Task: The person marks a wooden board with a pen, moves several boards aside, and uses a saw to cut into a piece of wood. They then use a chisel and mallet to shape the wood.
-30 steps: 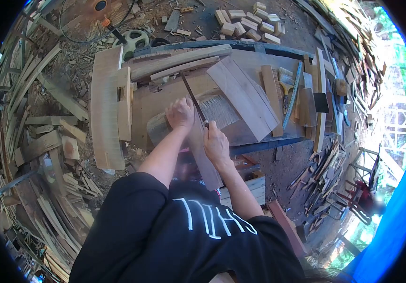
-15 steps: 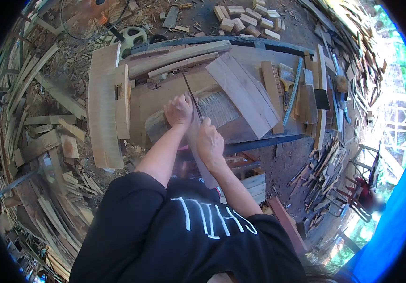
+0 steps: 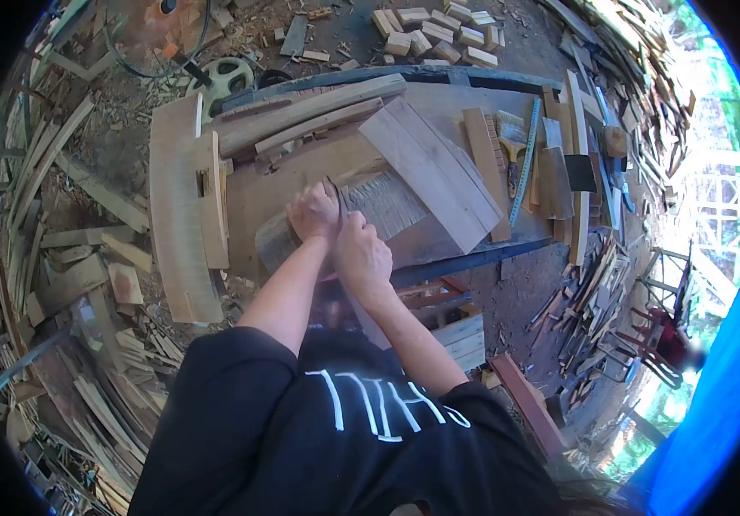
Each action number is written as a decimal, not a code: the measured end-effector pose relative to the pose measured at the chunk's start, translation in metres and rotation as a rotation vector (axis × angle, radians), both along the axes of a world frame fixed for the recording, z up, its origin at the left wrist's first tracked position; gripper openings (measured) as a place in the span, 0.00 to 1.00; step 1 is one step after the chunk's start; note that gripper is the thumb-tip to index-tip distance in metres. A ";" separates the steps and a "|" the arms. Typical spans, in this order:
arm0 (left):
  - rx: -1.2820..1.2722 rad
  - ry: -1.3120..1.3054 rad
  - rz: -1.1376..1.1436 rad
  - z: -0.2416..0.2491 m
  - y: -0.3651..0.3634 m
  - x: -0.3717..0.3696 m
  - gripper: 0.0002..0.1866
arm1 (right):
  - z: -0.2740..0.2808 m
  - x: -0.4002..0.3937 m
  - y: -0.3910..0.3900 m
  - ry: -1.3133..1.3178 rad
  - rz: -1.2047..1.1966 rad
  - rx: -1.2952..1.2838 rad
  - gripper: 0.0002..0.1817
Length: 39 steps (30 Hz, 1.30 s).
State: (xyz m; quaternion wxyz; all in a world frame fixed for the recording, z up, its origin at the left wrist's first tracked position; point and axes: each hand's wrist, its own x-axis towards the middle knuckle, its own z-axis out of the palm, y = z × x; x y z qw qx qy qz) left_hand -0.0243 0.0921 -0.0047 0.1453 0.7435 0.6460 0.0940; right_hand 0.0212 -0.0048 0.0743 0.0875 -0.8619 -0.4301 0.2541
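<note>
My left hand (image 3: pixel 314 213) is closed at the upper end of a narrow pale board (image 3: pixel 370 325), which slopes down toward my body between my forearms. My right hand (image 3: pixel 363 256) is closed in a fist just right of it, around the near end of a thin dark blade (image 3: pixel 335 194); the handle is hidden in the fingers. Both hands are over the near part of the workbench (image 3: pixel 254 185). Beyond them on the bench lies a rough, ridged wooden block (image 3: pixel 387 205), and wide flat boards (image 3: pixel 430 172) lie to the right.
A curved plank (image 3: pixel 179 215) stands at the bench's left end. Long wood strips (image 3: pixel 322 112) lie at the back. A brush (image 3: pixel 512 142), a blue ruler (image 3: pixel 526 163) and offcuts are on the right. A fan (image 3: pixel 163 43) and small blocks (image 3: pixel 439 34) are beyond the bench.
My right hand has moved back slightly toward my body with the blade, and less of the blade shows past my hands. The view has shifted slightly.
</note>
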 end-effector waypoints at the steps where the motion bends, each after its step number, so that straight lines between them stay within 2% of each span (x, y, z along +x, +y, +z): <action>1: -0.028 0.021 0.037 -0.002 -0.001 0.000 0.23 | -0.004 -0.001 0.004 -0.008 -0.013 0.011 0.14; 4: -0.144 0.065 0.070 0.001 0.000 0.003 0.22 | 0.002 0.007 -0.018 0.030 0.025 0.033 0.14; 8: -0.079 0.046 0.058 0.002 0.000 0.003 0.21 | -0.012 0.006 -0.028 -0.046 0.065 0.080 0.12; 17: -0.054 0.051 0.039 0.001 0.001 0.004 0.21 | 0.000 0.005 -0.026 0.016 0.062 0.012 0.10; 19: -0.042 0.058 0.040 0.000 0.000 0.002 0.21 | 0.003 0.004 -0.018 0.119 -0.048 -0.077 0.18; 20: 0.006 0.041 0.027 -0.001 0.001 0.002 0.21 | 0.002 0.004 -0.012 0.118 -0.048 -0.076 0.18; 22: 0.049 0.025 0.012 0.000 0.000 0.002 0.21 | -0.001 0.002 -0.008 0.128 -0.076 -0.086 0.16; 25: -0.026 0.054 0.043 0.001 0.001 0.004 0.19 | 0.003 0.004 -0.015 0.121 -0.036 -0.052 0.14; 28: -0.035 0.053 -0.030 0.004 0.001 0.004 0.19 | 0.013 0.011 -0.018 0.135 -0.044 -0.038 0.13; 34: -0.034 -0.007 -0.013 0.001 -0.003 0.002 0.19 | -0.004 0.005 0.011 0.101 -0.045 -0.035 0.07; 37: -0.069 0.014 -0.013 0.004 0.001 0.004 0.19 | 0.012 0.007 -0.001 0.138 -0.047 -0.026 0.06; 39: -0.012 0.023 -0.033 0.005 0.001 0.003 0.19 | 0.006 -0.001 -0.040 0.096 -0.040 -0.002 0.08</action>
